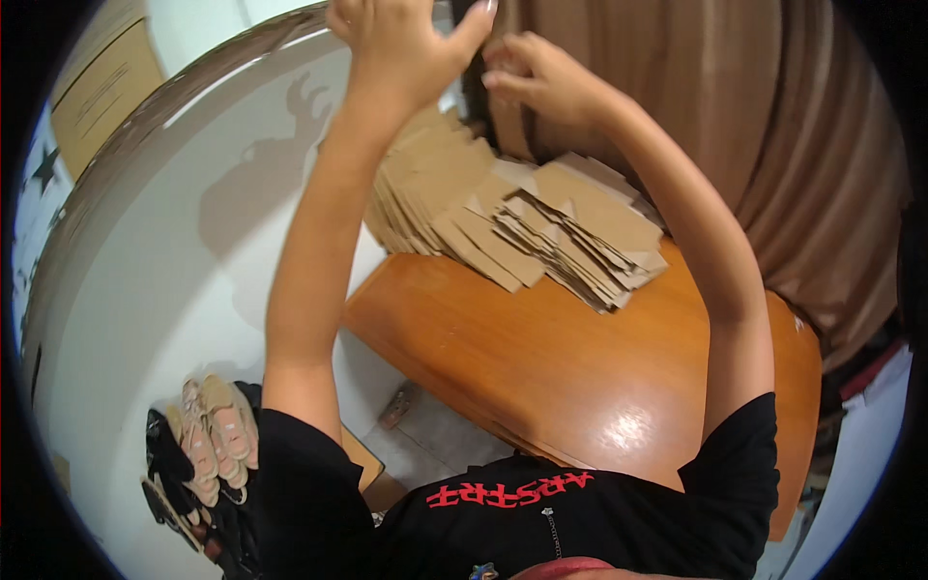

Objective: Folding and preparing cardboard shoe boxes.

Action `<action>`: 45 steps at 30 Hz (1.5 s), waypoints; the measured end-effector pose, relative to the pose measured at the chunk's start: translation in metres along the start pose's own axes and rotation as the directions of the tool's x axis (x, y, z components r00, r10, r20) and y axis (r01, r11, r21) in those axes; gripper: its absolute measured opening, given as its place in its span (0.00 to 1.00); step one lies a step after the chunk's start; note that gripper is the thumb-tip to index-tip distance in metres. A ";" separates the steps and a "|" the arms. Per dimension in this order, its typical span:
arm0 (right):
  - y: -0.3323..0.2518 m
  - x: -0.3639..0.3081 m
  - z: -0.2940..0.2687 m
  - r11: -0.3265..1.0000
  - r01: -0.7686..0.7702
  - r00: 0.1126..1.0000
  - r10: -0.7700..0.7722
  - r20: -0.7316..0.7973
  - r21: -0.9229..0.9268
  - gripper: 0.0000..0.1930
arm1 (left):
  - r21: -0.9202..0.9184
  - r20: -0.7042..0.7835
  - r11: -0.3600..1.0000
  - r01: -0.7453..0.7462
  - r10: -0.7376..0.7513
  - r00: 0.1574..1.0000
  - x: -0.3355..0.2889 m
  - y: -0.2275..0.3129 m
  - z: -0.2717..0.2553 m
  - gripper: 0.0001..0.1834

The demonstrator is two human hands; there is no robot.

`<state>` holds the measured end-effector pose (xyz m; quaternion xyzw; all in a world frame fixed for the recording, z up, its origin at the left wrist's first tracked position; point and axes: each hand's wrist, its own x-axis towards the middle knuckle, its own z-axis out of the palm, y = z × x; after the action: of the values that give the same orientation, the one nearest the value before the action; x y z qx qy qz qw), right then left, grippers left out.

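My left hand [406,43] is raised at the top edge, its thumb stretched away from the palm. Its other fingers are partly cut off by the picture's rim, and I see nothing held in it. To its right is my right hand [546,82], fingers loosely bent and the thumb apart from them, with nothing visible between. Both hands are up beyond a heap of flat brown cardboard pieces [570,232] on the far part of an orange-brown wooden table [541,338]. Stacked cardboard sheets [425,174] lean in a fanned row beside the heap, below my left hand.
A white wall [174,242] runs along the left, with my arm's shadow on it. Brown curtains [773,145] hang at the back right. Several beige and dark shoes [217,435] are at the lower left. A cardboard box [106,82] shows at the upper left.
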<state>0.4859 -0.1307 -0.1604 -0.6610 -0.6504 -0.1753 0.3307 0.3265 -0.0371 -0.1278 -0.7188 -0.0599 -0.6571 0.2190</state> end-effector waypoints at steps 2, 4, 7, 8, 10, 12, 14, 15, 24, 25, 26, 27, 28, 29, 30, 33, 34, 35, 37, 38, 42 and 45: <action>0.028 -0.058 -0.009 0.994 -0.086 0.992 0.091 0.092 -0.063 0.19 | -0.300 0.165 0.945 0.133 -0.086 0.983 -0.036 0.024 0.039 0.17; 0.072 -0.116 -0.005 0.983 -0.159 0.974 0.171 0.147 -0.088 0.19 | -0.384 0.325 0.884 0.268 -0.142 0.935 -0.082 0.057 0.076 0.17; 0.105 -0.195 0.000 0.914 -0.396 0.882 0.406 0.239 -0.091 0.20 | -0.417 0.642 0.748 0.516 -0.160 0.750 -0.170 0.101 0.134 0.19; 0.114 -0.220 -0.002 0.874 -0.478 0.840 0.483 0.249 -0.084 0.20 | -0.387 0.760 0.698 0.603 -0.130 0.637 -0.194 0.121 0.148 0.20; 0.125 -0.260 -0.003 0.797 -0.603 0.777 0.582 0.238 0.019 0.20 | -0.292 0.911 0.627 0.722 -0.048 0.410 -0.237 0.160 0.171 0.22; 0.149 -0.298 0.008 0.740 -0.668 0.735 0.640 0.223 0.079 0.19 | -0.249 0.965 0.582 0.774 0.084 0.248 -0.277 0.201 0.198 0.23; 0.168 -0.316 0.029 0.675 -0.727 0.682 0.688 0.249 0.125 0.19 | -0.199 0.972 0.407 0.892 0.198 0.126 -0.330 0.226 0.226 0.22; 0.178 -0.321 0.041 0.663 -0.736 0.672 0.692 0.262 0.138 0.19 | -0.126 0.966 0.241 0.962 0.251 0.064 -0.357 0.237 0.237 0.21; 0.257 -0.373 0.117 0.640 -0.768 0.640 0.767 0.051 0.019 0.22 | 0.159 0.946 -0.092 0.983 0.301 -0.125 -0.380 0.330 0.224 0.21; 0.259 -0.366 0.127 0.646 -0.763 0.646 0.761 0.059 0.025 0.22 | 0.112 0.968 -0.137 0.984 0.237 -0.077 -0.387 0.330 0.227 0.21; 0.261 -0.358 0.136 0.660 -0.750 0.659 0.751 0.044 -0.042 0.22 | 0.221 0.946 -0.174 0.960 0.276 -0.167 -0.377 0.324 0.223 0.19; 0.263 -0.350 0.144 0.671 -0.733 0.673 0.739 0.029 -0.109 0.22 | 0.162 0.972 -0.190 0.968 0.199 -0.124 -0.400 0.329 0.232 0.16; 0.272 -0.351 0.150 0.678 -0.719 0.682 0.731 0.027 -0.154 0.22 | 0.176 0.972 -0.230 0.957 0.192 -0.133 -0.396 0.334 0.231 0.16; 0.277 -0.347 0.155 0.678 -0.719 0.683 0.730 0.028 -0.153 0.22 | 0.189 0.974 -0.269 0.944 0.176 -0.145 -0.393 0.335 0.230 0.16; 0.282 -0.344 0.160 0.678 -0.712 0.686 0.727 0.029 -0.183 0.22 | 0.189 0.974 -0.269 0.944 0.176 -0.144 -0.389 0.336 0.230 0.16; 0.292 -0.333 0.171 0.675 -0.706 0.679 0.731 0.063 -0.216 0.23 | 0.246 0.965 -0.325 0.913 0.168 -0.201 -0.385 0.333 0.229 0.15; 0.290 -0.327 0.171 0.675 -0.685 0.691 0.721 0.046 -0.273 0.22 | 0.273 0.959 -0.323 0.906 0.164 -0.231 -0.378 0.329 0.225 0.15; 0.289 -0.323 0.172 0.672 -0.664 0.703 0.710 0.030 -0.329 0.21 | 0.300 0.952 -0.321 0.899 0.161 -0.260 -0.375 0.326 0.222 0.14; 0.295 -0.318 0.178 0.666 -0.650 0.699 0.713 0.055 -0.366 0.19 | 0.295 0.953 -0.316 0.902 0.167 -0.253 -0.385 0.321 0.226 0.15; 0.297 -0.316 0.181 0.655 -0.637 0.691 0.719 0.075 -0.406 0.18 | 0.301 0.950 -0.276 0.913 0.163 -0.265 -0.389 0.318 0.226 0.16; 0.306 -0.320 0.192 0.698 -0.496 0.777 0.622 0.094 -0.517 0.13 | 0.332 0.941 -0.284 0.900 0.165 -0.295 -0.403 0.308 0.230 0.17; 0.313 -0.323 0.198 0.648 -0.463 0.793 0.608 0.044 -0.605 0.08 | 0.354 0.934 -0.307 0.883 0.160 -0.319 -0.404 0.304 0.229 0.17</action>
<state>0.7226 -0.2191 -0.5820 -0.9073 -0.3769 -0.1707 0.0742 0.5979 -0.1380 -0.6008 -0.6178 -0.2482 0.0122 -0.7461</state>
